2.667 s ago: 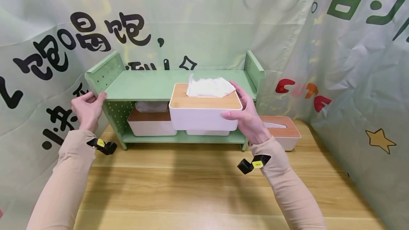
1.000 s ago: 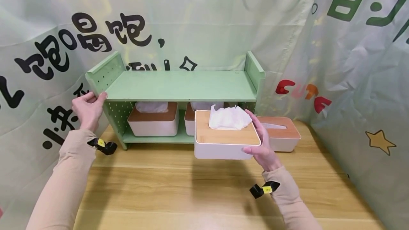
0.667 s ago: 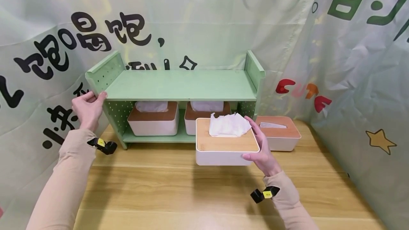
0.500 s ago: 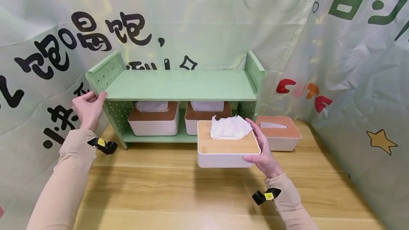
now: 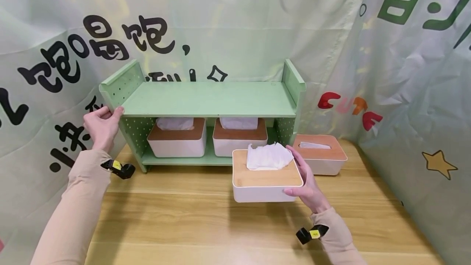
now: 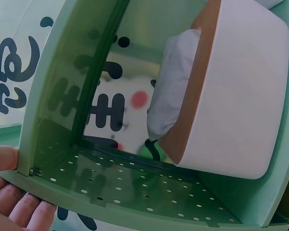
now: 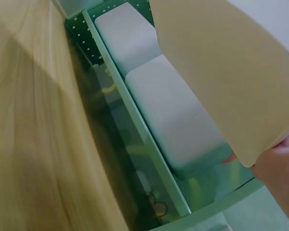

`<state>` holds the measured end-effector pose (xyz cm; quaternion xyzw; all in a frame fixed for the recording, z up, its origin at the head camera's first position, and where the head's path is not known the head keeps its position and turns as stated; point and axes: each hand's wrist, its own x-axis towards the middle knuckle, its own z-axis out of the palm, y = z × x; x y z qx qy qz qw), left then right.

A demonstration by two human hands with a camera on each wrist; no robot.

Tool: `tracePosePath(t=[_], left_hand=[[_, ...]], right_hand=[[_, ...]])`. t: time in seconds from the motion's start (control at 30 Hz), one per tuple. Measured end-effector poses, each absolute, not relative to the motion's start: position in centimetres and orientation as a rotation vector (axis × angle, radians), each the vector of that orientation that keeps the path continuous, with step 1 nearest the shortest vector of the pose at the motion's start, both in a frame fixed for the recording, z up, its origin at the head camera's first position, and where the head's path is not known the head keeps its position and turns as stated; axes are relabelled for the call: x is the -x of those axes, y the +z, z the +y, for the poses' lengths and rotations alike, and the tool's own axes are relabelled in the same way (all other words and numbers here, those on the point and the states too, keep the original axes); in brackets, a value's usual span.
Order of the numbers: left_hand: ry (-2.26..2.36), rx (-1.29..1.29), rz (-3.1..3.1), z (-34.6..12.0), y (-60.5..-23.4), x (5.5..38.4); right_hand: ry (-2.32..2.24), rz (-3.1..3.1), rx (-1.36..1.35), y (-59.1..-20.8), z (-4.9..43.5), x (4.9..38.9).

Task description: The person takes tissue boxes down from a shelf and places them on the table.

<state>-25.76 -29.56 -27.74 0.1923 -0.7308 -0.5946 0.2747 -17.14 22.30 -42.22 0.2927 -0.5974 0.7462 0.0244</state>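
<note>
My right hand (image 5: 308, 187) grips the right end of a white tissue box (image 5: 263, 193) with a light wooden lid and a tissue standing out of its slot. The box hangs above the table in front of the shelf; its pale underside shows in the right wrist view. With thumb and fingers my left hand (image 5: 102, 126) pinches the front left edge of the green shelf (image 5: 206, 97). On the lower tier stand two more tissue boxes, the left one (image 5: 176, 146) and the right one (image 5: 239, 145), with darker wooden lids.
Another tissue box (image 5: 321, 165) stands on the wooden table (image 5: 165, 216) right of the shelf, its slot showing a flat strip of white. A printed cloth (image 5: 235, 32) hangs behind and along both sides. The shelf's side panel (image 6: 139, 187) has small holes.
My right hand has brought the held tissue box out from before the shelf, down, to the right and closer, uncovering the right box on the lower tier. The left hand stays put.
</note>
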Motion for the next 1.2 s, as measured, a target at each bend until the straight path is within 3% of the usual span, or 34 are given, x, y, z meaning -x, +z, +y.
tracePosePath(t=[1.2], left_hand=[[-1.615,-0.504,-1.931,-29.7,-27.9,26.0]], right_hand=[[2.264,-1.951,-0.912,-45.3,26.4,15.8]])
